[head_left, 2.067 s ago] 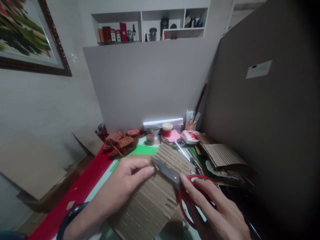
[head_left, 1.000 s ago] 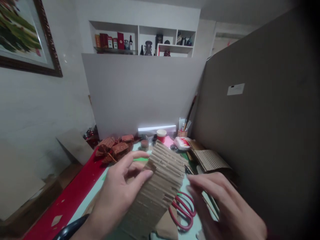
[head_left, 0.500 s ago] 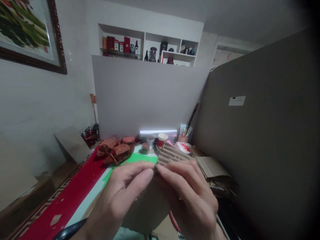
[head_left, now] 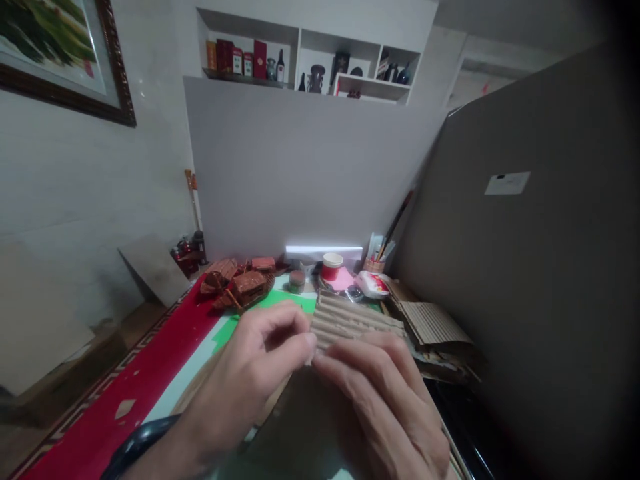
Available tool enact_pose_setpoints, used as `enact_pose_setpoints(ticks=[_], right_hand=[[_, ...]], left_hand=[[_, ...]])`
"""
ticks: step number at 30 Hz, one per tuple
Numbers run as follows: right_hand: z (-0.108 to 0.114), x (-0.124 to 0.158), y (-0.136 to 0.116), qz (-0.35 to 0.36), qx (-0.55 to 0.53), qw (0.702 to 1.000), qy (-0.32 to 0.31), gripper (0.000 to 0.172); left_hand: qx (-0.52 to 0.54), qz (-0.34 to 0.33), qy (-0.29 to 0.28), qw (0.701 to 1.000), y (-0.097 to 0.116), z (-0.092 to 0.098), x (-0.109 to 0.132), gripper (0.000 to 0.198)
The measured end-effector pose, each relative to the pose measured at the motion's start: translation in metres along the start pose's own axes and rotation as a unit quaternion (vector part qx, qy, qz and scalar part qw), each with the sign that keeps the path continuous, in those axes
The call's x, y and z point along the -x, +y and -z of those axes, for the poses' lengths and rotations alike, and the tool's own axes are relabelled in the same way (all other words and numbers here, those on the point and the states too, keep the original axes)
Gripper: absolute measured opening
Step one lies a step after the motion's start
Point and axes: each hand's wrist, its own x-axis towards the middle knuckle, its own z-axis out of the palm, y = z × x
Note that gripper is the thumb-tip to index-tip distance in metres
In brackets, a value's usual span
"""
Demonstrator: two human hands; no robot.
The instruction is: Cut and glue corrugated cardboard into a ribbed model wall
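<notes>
Both hands hold a piece of ribbed corrugated cardboard (head_left: 350, 319) above the table. My left hand (head_left: 260, 373), with a dark band at the wrist, pinches its near left edge between thumb and fingers. My right hand (head_left: 380, 400) lies over the sheet's near side, fingertips meeting the left ones at the edge. The lower part of the sheet is hidden behind my hands. The scissors are not in view.
A brown model of small roofed pieces (head_left: 240, 281) sits on the red cloth (head_left: 125, 393) and green mat (head_left: 280, 301). At the back stand a red cup (head_left: 331, 266), a small jar (head_left: 297, 280), a brush pot (head_left: 373, 263). More corrugated scraps (head_left: 435, 321) lie right, by a tall cardboard panel (head_left: 525, 267).
My right hand put the red scissors down and came over to the cardboard. Both hands now pinch its edge, and the sheet has tilted flatter.
</notes>
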Motion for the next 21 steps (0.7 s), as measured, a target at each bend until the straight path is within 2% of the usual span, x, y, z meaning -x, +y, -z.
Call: enact_pose_setpoints(ticks=[3, 7, 10, 12, 15, 19, 21], right_hand=[[-0.003, 0.0, -0.003, -0.002, 0.042, 0.999, 0.018, 0.022], [-0.02, 0.002, -0.003, 0.025, 0.077, 0.985, 0.15, 0.02], [-0.025, 0.0, -0.003, 0.044, 0.087, 0.984, 0.148, 0.022], [-0.022, -0.002, -0.004, 0.035, 0.083, 0.988, 0.121, 0.02], [-0.018, -0.006, -0.005, 0.021, 0.079, 0.988, 0.131, 0.027], [-0.018, -0.006, -0.002, 0.062, 0.064, 0.994, 0.064, 0.02], [-0.02, -0.006, -0.002, 0.043, 0.07, 0.992, 0.1, 0.021]], left_hand=[[0.052, 0.02, 0.015, 0.998, -0.004, -0.004, 0.002, 0.026], [0.099, 0.04, 0.041, 0.993, -0.005, -0.008, 0.002, 0.026], [0.112, 0.044, 0.059, 0.991, -0.004, -0.01, 0.001, 0.027], [0.118, 0.05, 0.067, 0.989, -0.003, -0.011, 0.001, 0.026], [0.106, 0.043, 0.082, 0.99, -0.004, -0.01, 0.001, 0.024], [0.097, 0.036, 0.094, 0.99, -0.003, -0.009, 0.003, 0.023], [0.101, 0.039, 0.092, 0.99, -0.003, -0.009, 0.003, 0.024]])
